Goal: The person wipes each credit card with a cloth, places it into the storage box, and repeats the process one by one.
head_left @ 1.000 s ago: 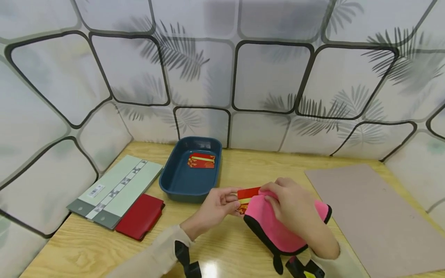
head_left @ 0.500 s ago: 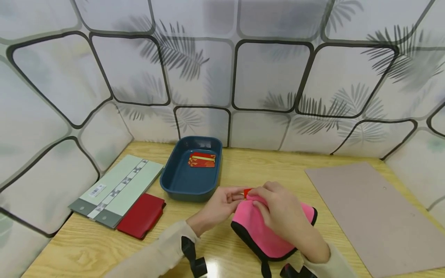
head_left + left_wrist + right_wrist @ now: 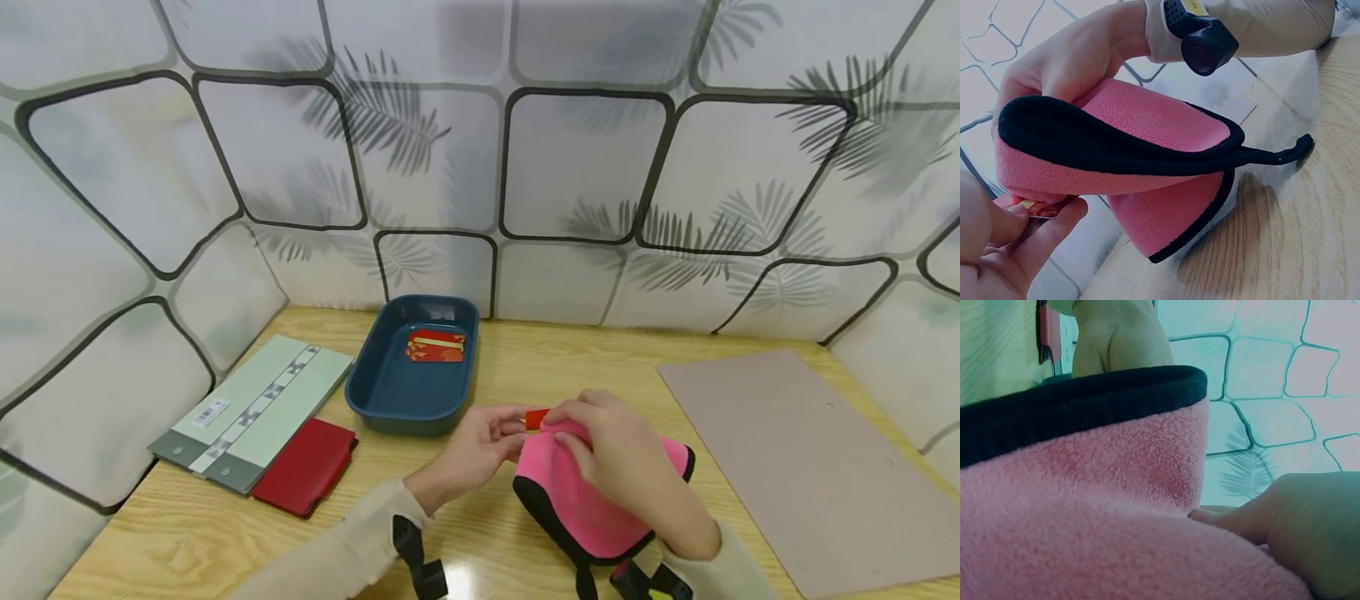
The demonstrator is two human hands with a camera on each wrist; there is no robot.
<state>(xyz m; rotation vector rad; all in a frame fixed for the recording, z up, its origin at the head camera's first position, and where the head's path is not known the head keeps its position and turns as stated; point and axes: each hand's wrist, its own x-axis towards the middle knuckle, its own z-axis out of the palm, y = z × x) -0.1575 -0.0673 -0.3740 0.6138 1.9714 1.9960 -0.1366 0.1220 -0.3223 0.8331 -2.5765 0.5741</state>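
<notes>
My left hand (image 3: pixel 476 446) pinches one end of a red card (image 3: pixel 534 419) between thumb and fingers. In the left wrist view the card (image 3: pixel 1046 209) shows red and gold at the fingertips, beneath a fold of pink cloth. That fleecy cloth (image 3: pixel 570 504), edged in black with a hanging loop, is bunched in my right hand (image 3: pixel 615 450) and folded over the card's right part, hiding most of it. From the right wrist, the cloth (image 3: pixel 1085 512) fills the lower view, and the thumb presses into it.
A blue tray (image 3: pixel 365 412) behind my left hand holds red cards with a yellow band (image 3: pixel 435 346). To the left lie a pale green folder (image 3: pixel 258 400) and a dark red wallet-like case (image 3: pixel 306 467). A grey-brown board (image 3: pixel 810 467) lies at the right.
The cloth and right hand have slid left along the card, covering most of it, then shifted slightly back right. The left hand has edged a little right, still pinching the card.
</notes>
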